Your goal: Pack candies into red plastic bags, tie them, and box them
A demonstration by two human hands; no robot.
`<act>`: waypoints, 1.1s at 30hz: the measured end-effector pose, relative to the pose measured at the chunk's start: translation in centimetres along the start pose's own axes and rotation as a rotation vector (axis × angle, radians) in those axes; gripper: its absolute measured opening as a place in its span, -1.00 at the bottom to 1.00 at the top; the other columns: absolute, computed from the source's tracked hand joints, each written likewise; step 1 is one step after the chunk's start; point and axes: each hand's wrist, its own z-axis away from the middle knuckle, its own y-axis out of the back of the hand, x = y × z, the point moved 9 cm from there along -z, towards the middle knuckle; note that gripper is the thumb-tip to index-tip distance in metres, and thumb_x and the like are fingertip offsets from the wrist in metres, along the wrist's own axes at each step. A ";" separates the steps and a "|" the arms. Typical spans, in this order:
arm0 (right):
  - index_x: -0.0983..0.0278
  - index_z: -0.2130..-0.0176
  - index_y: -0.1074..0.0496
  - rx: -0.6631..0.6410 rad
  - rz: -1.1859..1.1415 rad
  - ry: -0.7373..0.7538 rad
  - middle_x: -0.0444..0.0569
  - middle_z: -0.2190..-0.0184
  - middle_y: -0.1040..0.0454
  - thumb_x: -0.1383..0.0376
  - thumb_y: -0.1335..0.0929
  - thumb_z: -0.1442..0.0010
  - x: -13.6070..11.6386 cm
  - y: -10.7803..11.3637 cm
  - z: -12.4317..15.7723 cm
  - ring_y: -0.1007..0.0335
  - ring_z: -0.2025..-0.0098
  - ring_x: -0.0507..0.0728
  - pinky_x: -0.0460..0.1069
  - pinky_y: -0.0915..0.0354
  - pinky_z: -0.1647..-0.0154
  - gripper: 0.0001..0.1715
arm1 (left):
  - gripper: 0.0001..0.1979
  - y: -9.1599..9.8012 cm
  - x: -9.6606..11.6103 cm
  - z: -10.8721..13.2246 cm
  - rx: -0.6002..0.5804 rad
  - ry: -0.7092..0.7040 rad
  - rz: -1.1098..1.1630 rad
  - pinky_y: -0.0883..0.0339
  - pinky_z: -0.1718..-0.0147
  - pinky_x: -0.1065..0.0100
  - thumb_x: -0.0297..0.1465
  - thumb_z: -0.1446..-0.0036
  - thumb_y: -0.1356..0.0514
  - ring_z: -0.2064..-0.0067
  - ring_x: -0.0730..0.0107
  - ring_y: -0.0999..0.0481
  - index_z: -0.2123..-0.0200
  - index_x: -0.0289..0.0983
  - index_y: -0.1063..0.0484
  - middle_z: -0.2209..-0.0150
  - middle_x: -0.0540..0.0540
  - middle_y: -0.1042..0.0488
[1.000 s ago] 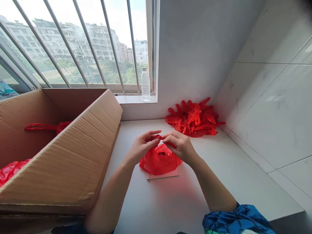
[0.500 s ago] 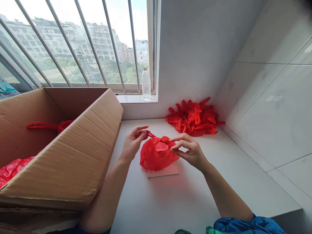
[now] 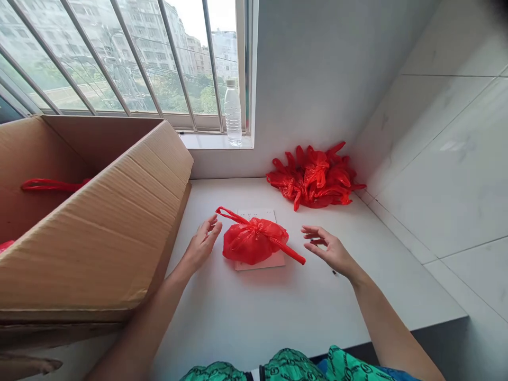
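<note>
A red plastic bag point(image 3: 254, 244), tied in a knot at its top, sits full on the white table. Its two twisted handles stick out, one toward the upper left and one toward the lower right. Beneath it lies a flat whitish pad or booklet point(image 3: 260, 264) with a pale cover, showing at front and back. My left hand point(image 3: 203, 244) is just left of the bag, fingers apart and holding nothing. On the other side, my right hand point(image 3: 323, 247) hovers with its fingers spread, clear of the bag. What the bag contains is hidden.
On the left stands a large open cardboard box point(image 3: 119, 227) with red bags inside. A heap of red plastic bags point(image 3: 315, 177) lies at the back against the wall. A clear water bottle point(image 3: 233, 114) stands on the sill by the barred window. Tiled wall on the right.
Both hands have let go of the bag's handles and moved apart. The knot has been drawn tight, and the handles now lie loose. The view has tilted down a little.
</note>
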 end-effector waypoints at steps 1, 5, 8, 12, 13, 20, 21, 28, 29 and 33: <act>0.08 -0.26 -0.29 0.032 0.116 0.039 0.09 -0.25 -0.33 0.03 -0.39 -0.26 -0.2 -0.1 -0.6 -0.35 -0.21 0.27 0.28 -0.36 -0.17 -0.36 | -0.34 -0.6 0.3 0.6 -0.043 0.000 -0.080 -0.24 -0.19 0.03 0.07 -0.29 0.00 -0.28 0.02 -0.30 -0.30 -0.19 -0.24 -0.30 -0.26 -0.26; 0.10 -0.43 0.03 -0.041 0.377 0.324 0.13 -0.42 -0.03 -0.01 -0.45 -0.17 -2.9 -4.8 -3.9 0.02 -0.43 0.33 0.34 -0.05 -0.37 0.03 | -0.35 -4.0 4.0 1.8 -0.119 -0.186 -0.388 -0.20 -0.21 -0.05 0.08 -0.26 -0.03 -0.27 -0.07 -0.29 -0.23 -0.20 -0.32 -0.30 -0.26 -0.24; 0.13 -0.47 0.26 -0.117 0.428 0.463 0.14 -0.44 0.02 -0.03 -0.41 -0.21 -4.4 -8.8 -5.9 0.14 -0.47 0.32 0.35 0.12 -0.43 0.14 | -0.40 -6.3 6.7 1.7 -0.076 -0.406 -0.535 -0.04 -0.29 -0.12 -0.01 -0.26 -0.10 -0.30 -0.07 -0.25 -0.25 -0.20 -0.28 -0.31 -0.28 -0.24; 0.12 -0.47 0.33 -0.162 0.435 0.448 0.13 -0.44 0.00 -0.06 -0.40 -0.23 -3.8 -11.5 -7.2 0.13 -0.47 0.32 0.34 0.06 -0.41 0.16 | -0.45 -8.2 6.1 1.4 -0.094 -0.556 -0.614 0.06 -0.35 -0.07 -0.16 -0.35 -0.03 -0.39 0.05 -0.13 -0.33 -0.22 -0.14 -0.36 -0.26 -0.19; 0.12 -0.47 0.30 -0.156 0.434 0.432 0.13 -0.44 0.00 -0.07 -0.40 -0.22 -3.3 -11.7 -7.3 0.12 -0.46 0.33 0.33 0.04 -0.41 0.16 | -0.44 -8.5 5.4 1.3 -0.109 -0.561 -0.619 0.03 -0.35 -0.05 -0.16 -0.36 -0.01 -0.40 0.06 -0.12 -0.34 -0.23 -0.13 -0.35 -0.26 -0.20; 0.19 -0.46 0.15 -0.164 0.463 0.349 0.11 -0.45 0.02 -0.14 -0.37 -0.22 -1.2 -12.5 -7.4 0.17 -0.48 0.31 0.30 0.11 -0.45 0.10 | -0.41 -9.7 2.4 0.9 -0.115 -0.555 -0.676 0.05 -0.37 -0.01 -0.14 -0.39 0.05 -0.41 0.07 -0.11 -0.36 -0.34 -0.12 -0.35 -0.28 -0.22; 0.20 -0.46 0.15 -0.168 0.469 0.345 0.10 -0.44 0.02 -0.14 -0.36 -0.23 -1.1 -12.6 -7.4 0.17 -0.48 0.30 0.30 0.12 -0.45 0.09 | -0.40 -9.9 2.3 0.9 -0.112 -0.558 -0.683 0.05 -0.38 -0.01 -0.15 -0.39 0.05 -0.41 0.07 -0.11 -0.36 -0.35 -0.12 -0.35 -0.28 -0.22; 0.16 -0.47 0.17 -0.190 0.497 0.346 0.06 -0.44 0.01 -0.17 -0.32 -0.26 -0.8 -13.3 -7.4 0.19 -0.48 0.27 0.30 0.14 -0.45 0.06 | -0.42 -10.4 1.7 0.9 -0.113 -0.550 -0.702 0.04 -0.37 -0.04 -0.16 -0.38 0.06 -0.38 0.03 -0.18 -0.33 -0.34 -0.18 -0.32 -0.28 -0.28; 0.16 -0.47 0.17 -0.195 0.501 0.346 0.07 -0.45 0.02 -0.17 -0.32 -0.26 -0.7 -13.4 -7.4 0.19 -0.48 0.28 0.30 0.14 -0.45 0.06 | -0.43 -10.5 1.7 0.9 -0.117 -0.549 -0.698 0.04 -0.37 -0.04 -0.15 -0.38 0.06 -0.37 0.02 -0.19 -0.32 -0.34 -0.20 -0.31 -0.28 -0.29; 0.15 -0.47 0.19 -0.204 0.511 0.344 0.08 -0.44 0.01 -0.16 -0.33 -0.26 -0.3 -13.6 -7.3 0.18 -0.48 0.27 0.30 0.14 -0.45 0.07 | -0.45 -10.6 1.5 0.9 -0.114 -0.558 -0.690 0.00 -0.36 -0.05 -0.15 -0.37 0.06 -0.34 0.00 -0.25 -0.27 -0.35 -0.27 -0.27 -0.30 -0.35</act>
